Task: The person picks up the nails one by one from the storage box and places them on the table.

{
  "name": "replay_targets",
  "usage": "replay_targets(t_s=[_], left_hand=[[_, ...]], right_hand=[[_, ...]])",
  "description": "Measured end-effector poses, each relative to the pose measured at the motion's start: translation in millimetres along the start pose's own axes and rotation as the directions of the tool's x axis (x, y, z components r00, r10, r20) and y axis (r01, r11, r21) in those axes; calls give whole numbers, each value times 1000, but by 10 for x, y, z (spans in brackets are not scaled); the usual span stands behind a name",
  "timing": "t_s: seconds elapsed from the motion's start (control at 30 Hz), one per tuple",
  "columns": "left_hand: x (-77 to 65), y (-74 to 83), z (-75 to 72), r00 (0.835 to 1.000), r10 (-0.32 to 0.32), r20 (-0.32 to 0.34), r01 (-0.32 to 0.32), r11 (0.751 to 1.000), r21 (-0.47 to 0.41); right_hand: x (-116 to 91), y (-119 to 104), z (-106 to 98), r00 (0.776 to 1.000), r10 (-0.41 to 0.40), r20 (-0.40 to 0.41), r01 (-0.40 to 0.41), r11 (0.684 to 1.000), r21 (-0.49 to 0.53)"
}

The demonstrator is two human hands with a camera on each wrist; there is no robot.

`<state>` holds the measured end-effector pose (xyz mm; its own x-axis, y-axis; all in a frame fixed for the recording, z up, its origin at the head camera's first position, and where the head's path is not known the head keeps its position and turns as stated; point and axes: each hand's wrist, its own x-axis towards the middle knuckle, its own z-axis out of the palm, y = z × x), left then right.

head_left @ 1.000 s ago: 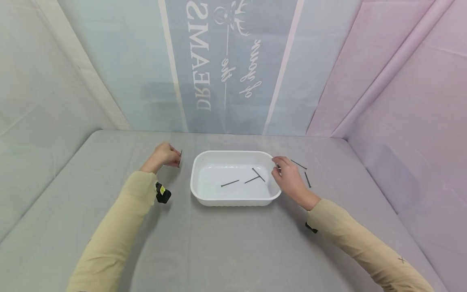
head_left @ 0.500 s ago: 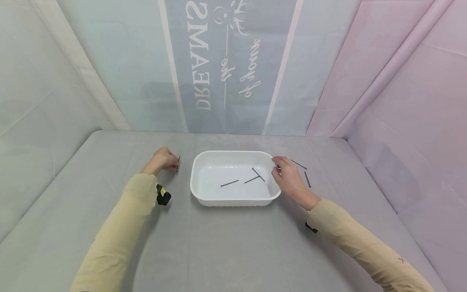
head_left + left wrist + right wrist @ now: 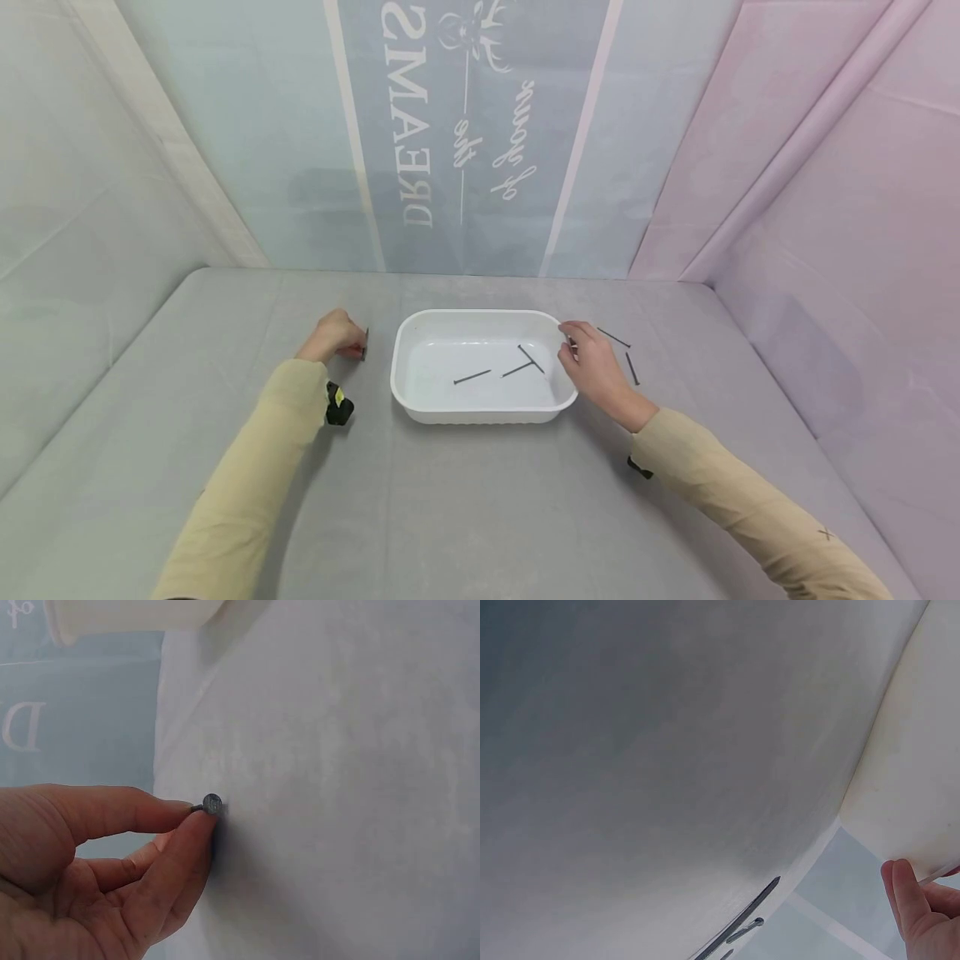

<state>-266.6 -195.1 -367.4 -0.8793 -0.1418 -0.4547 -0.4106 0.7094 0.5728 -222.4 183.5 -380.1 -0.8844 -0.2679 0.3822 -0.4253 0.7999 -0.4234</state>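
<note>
Left grip (image 3: 337,335) lower in head view (nail (image 3: 213,804) too).

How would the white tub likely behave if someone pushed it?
The white tub would probably stay stiff, judging by its even walls and firm-looking rim. It seems more apt to slide than tip, being wide and low on the grey tabletop. The nails inside might shift, since they lie loose on its glossy floor.
</note>
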Motion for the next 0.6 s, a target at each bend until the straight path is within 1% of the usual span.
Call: replay_targets(t_s=[0.2, 0.33, 0.47, 0.6], left_hand=[[-20, -2, 13, 1000, 16, -8, -16, 1000, 20], [-32, 10, -3, 1000, 20, -9, -19, 998, 54], [-32, 31, -40, 1000, 8, 8, -8, 999, 41], [-7, 60, -84, 999, 11, 31, -11, 1000, 29]], right_hand=[[4, -3, 3, 1000, 4, 1, -4, 1000, -15], [8, -5, 0, 1000, 8, 2, -8, 1000, -9], [11, -8, -7, 1000, 13, 6, -13, 1000, -2], [13, -11, -11, 1000, 18, 10, -18, 1000, -6]])
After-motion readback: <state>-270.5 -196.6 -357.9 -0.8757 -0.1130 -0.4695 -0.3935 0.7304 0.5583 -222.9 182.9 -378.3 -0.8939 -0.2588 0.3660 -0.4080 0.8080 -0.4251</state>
